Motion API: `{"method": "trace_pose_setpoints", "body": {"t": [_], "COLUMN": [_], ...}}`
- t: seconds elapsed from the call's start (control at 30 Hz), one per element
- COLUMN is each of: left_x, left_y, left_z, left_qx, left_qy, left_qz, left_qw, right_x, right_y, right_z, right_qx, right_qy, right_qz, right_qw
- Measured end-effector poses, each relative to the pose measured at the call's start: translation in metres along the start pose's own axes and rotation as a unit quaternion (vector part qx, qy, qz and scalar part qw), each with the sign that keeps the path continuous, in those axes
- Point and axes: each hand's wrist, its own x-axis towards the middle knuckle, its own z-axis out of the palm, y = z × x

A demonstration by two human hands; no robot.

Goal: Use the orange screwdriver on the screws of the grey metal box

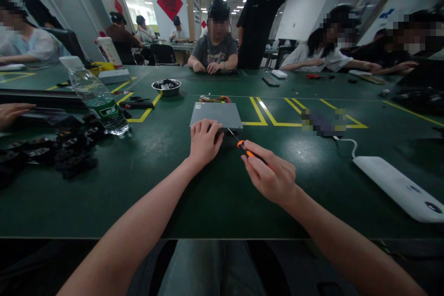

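A flat grey metal box [217, 113], which looks like a computer power supply, lies on the green table with coloured wires [215, 99] at its far side. My left hand [205, 141] lies over its near edge, fingers bent on the top and front, gripping it. Wrapped around the orange and black handle of a screwdriver [247, 149] is my right hand [272, 171]. The screwdriver's thin shaft points up and left, its tip at the box's front side. Whether the tip sits in a screw is too small to tell.
A water bottle [100, 101], black parts [74, 143] and a metal bowl of small items [166, 87] stand to the left. On the right lies a white power bank [395, 185], cabled to a blurred device [322, 122]. Another person's hand [14, 113] shows at far left; co-workers sit opposite.
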Motion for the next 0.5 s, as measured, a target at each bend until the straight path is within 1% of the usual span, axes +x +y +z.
{"method": "trace_pose_setpoints", "body": {"t": [0.07,0.13,0.2,0.27,0.5], "left_x": [0.000,0.000,0.000,-0.001,-0.001], "left_y": [0.000,0.000,-0.001,-0.001,-0.002], "left_z": [0.000,0.000,0.001,0.001,0.001], "left_qx": [-0.001,0.000,0.000,-0.001,0.002], "left_qy": [0.000,0.002,0.004,0.004,0.010], "left_qz": [0.001,-0.001,-0.001,0.002,0.007], "left_qw": [1.000,1.000,1.000,1.000,1.000], "right_x": [-0.002,-0.006,-0.010,-0.015,-0.018], "right_y": [0.008,0.016,0.023,0.026,0.026], "right_z": [-0.005,-0.009,-0.010,-0.008,-0.004], "right_qx": [0.010,0.019,0.018,0.012,0.020], "right_qy": [0.024,0.042,0.042,0.036,0.024], "right_qz": [0.015,0.011,-0.007,-0.008,0.002], "right_qw": [1.000,0.999,0.999,0.999,1.000]}}
